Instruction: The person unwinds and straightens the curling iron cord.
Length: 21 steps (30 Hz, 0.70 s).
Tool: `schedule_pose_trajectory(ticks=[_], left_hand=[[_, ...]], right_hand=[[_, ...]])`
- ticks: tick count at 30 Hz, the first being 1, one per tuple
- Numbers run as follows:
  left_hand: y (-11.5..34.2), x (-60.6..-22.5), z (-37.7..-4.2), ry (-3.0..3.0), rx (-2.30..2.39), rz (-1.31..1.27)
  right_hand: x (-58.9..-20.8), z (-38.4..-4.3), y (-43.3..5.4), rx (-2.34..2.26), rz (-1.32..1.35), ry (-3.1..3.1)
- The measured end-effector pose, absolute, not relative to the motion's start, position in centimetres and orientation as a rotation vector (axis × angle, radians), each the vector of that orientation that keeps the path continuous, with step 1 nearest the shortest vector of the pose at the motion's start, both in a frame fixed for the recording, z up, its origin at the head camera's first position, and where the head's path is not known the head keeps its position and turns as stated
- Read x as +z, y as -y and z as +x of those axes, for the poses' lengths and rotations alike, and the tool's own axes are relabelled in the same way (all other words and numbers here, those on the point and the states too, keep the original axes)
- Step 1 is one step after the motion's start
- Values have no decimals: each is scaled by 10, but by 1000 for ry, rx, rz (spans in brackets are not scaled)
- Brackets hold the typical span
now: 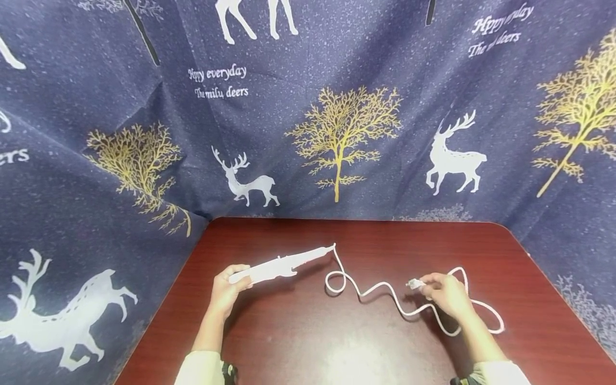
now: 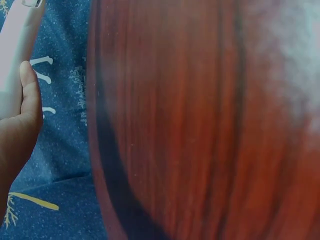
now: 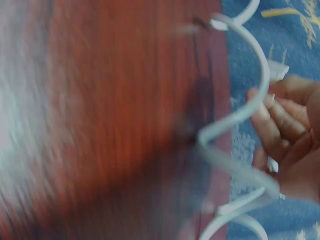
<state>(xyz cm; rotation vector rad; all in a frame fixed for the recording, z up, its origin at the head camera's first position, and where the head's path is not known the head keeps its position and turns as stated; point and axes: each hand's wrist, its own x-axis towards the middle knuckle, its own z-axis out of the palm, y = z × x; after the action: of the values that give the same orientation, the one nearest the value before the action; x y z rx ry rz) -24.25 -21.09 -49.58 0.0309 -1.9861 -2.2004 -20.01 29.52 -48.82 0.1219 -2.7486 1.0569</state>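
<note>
In the head view my left hand (image 1: 227, 289) grips the thick near end of a long white corded appliance (image 1: 271, 269), shaped like a curling iron, tilted up to the right above the table. The left wrist view shows the thumb lying along the white body (image 2: 15, 55). A white cord (image 1: 382, 284) runs from its far tip in loops towards the right. My right hand (image 1: 445, 293) pinches the white two-prong plug (image 1: 415, 284), prongs facing left. In the right wrist view the plug (image 3: 278, 69) shows beyond the fingers, with the curling cord (image 3: 232, 120) in front.
A dark red wooden table (image 1: 308, 331) with a glossy glare spot lies beneath both hands. Behind it and at the sides hangs a blue cloth (image 1: 289, 123) printed with deer and trees. Loose cord loops (image 1: 495, 321) lie around the right hand.
</note>
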Motion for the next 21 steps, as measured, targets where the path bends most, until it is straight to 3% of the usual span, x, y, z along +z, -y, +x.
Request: schedule_pose_trajectory(ticks=[7,14,21], left_hand=[[216,-497,-246,2002,-2171,65],[222,-504,-249,1976,-2139,130],[226,-506,-251,1954,-2122,234]], right_hand=[[-487,-187,-315,1501,334,2604],[-487,-178,-324,1409,-49,2663],[-477,-173,-335,1551,-139,2566]])
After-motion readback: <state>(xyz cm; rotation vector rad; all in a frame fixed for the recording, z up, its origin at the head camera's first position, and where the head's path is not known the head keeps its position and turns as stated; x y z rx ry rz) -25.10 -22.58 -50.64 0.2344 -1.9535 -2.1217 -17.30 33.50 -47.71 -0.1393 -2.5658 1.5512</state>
